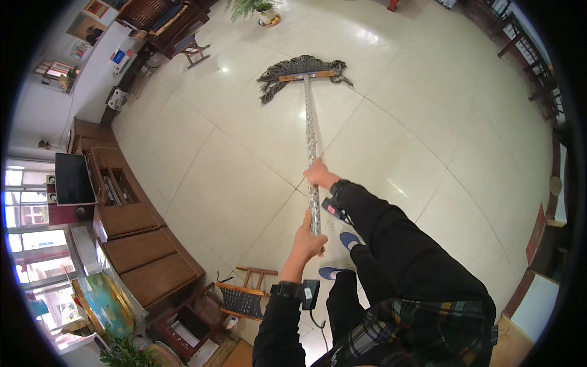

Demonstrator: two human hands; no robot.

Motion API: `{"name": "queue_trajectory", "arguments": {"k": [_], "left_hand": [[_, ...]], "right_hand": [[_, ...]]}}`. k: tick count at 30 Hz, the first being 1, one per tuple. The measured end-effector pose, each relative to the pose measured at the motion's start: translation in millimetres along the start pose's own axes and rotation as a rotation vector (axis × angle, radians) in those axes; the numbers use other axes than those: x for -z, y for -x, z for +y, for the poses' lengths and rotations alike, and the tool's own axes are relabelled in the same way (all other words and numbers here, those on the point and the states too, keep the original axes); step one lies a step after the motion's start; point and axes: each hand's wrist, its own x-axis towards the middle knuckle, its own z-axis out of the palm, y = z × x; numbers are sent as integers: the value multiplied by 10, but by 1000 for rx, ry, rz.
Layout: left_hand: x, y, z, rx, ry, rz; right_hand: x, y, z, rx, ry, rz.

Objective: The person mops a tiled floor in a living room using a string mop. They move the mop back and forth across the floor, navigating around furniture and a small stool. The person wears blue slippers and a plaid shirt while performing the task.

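Observation:
A wide string mop (302,66) with dark grey strands lies spread on the tiled floor, ahead of me. Its long, pale patterned handle (310,122) runs from the wooden head bar back toward my body. Lower on the handle, near its end, my left hand (306,244) is wrapped around it. My right hand (319,173) grips the same handle farther up. Both hands wear dark wrist straps with small black boxes. The strands are flat against the floor, fanned to both sides of the bar.
Brown wooden cabinets (134,217) and a television (74,178) line the left. A small woven-seat chair (241,300) stands near my left arm. A folding stool (192,52) and a potted fern (266,13) are farther off. Dark wooden chairs (532,55) stand along the right.

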Motion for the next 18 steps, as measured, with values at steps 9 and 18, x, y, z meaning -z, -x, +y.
{"name": "queue_trajectory", "arguments": {"k": [9,18], "left_hand": [[-351,616,-817,19,-329,-113],[318,2990,-2339,111,-483,-224]], "right_hand": [[153,836,1093,-267,-433,-389],[-959,3070,2056,-642,-788,-609]]}}
